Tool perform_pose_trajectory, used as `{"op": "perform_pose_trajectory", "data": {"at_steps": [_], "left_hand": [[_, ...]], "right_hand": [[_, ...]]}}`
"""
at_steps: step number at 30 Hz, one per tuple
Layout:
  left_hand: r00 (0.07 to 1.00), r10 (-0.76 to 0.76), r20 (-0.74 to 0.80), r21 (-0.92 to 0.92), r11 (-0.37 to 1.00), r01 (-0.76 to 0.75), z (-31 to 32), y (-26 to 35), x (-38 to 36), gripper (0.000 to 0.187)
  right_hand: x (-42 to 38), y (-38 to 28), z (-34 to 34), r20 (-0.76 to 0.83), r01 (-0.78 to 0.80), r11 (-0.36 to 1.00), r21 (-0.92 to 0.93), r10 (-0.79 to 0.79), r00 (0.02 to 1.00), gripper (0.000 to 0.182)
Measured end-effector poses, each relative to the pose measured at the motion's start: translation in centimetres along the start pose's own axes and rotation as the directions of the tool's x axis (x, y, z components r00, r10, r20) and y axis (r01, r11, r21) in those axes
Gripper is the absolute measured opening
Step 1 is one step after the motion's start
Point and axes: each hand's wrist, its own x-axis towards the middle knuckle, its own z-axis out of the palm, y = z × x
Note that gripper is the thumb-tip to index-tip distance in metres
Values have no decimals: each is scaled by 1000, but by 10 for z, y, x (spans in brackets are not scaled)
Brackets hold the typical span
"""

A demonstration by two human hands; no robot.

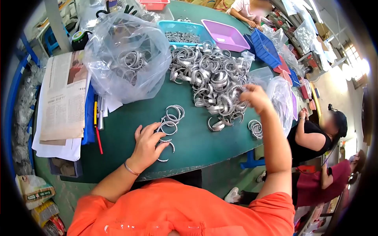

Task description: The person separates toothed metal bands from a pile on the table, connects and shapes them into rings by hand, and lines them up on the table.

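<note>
My left hand (149,143) rests at a short line of silver rings (173,118) on the green table, its fingers apart and touching the rings nearest me. On the right, my right hand (256,97) reaches over the edge of a big heap of silver toothed rings (212,74). Its fingers are bent around something at the heap; blur hides what they hold. A few more rings (255,129) lie stacked near the table's right front edge, below my right hand.
A clear plastic bag (128,59) with rings stands left of the heap. Newspaper (65,94) and pens (98,126) lie farther left. Behind are a turquoise tray (185,27) of small parts, a purple tray (224,35) and a blue basket (265,49). Other people are at the back and right.
</note>
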Motion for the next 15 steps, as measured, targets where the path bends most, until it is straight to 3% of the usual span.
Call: {"op": "perform_pose_trajectory", "data": {"at_steps": [2, 4, 8, 10, 12, 14, 15], "left_hand": [[1000, -7, 11, -21, 1000, 8, 0, -2, -1, 25], [1000, -12, 20, -41, 999, 13, 1, -4, -1, 25], [999, -4, 37, -40, 999, 6, -1, -3, -1, 25], [1000, -9, 16, -34, 999, 9, -1, -2, 0, 25], [999, -17, 31, -35, 999, 18, -1, -2, 1, 25], [999, -36, 32, -44, 998, 37, -1, -1, 1, 25], [998, -27, 59, -22, 999, 29, -3, -3, 1, 37]], "right_hand": [[10, -14, -18, 44, 47, 997, 68, -50, 998, 39], [18, -33, -42, 12, 121, 992, 20, -122, 993, 38], [-9, -106, -51, -22, 260, 942, -213, -271, 962, 35], [-14, -126, -46, -12, 347, 847, -403, -384, 923, 32], [-31, -136, -23, 7, 438, 655, -616, -551, 834, 29], [-37, -119, 12, -16, 552, 575, -604, -702, 712, 24], [-49, -113, 36, 38, 565, 504, -653, -723, 690, 22]]}}
